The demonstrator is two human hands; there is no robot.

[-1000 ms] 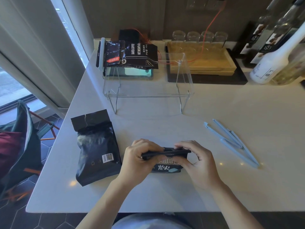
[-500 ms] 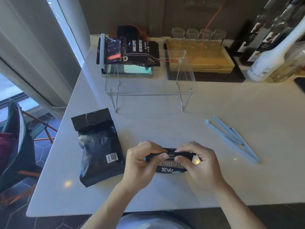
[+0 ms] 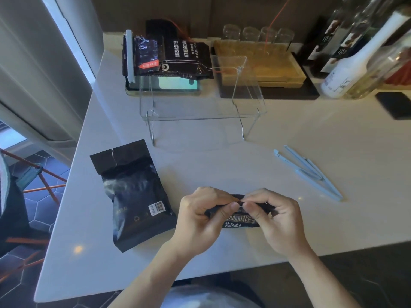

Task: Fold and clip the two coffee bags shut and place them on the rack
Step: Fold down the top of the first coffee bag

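Observation:
A small black coffee bag [image 3: 240,220] with pale lettering lies on the white counter [image 3: 289,134] near its front edge. My left hand [image 3: 201,216] and my right hand [image 3: 274,216] both pinch its folded top, fingertips meeting at the middle. To the left lies a larger black coffee bag [image 3: 138,196] flat, its torn top open. Two light blue bag clips [image 3: 311,173] lie on the counter to the right. A clear acrylic rack [image 3: 200,101] stands behind, with a clipped black bag [image 3: 173,58] lying on its left part.
A wooden tray [image 3: 260,67] with several glasses stands at the back. Bottles [image 3: 355,61] crowd the back right corner. A black pad [image 3: 394,105] lies at the right edge. The counter's left edge drops to a tiled floor and a chair.
My hands have slid inward along the small bag's folded top, so the fingertips now meet at its middle. The view has shifted slightly.

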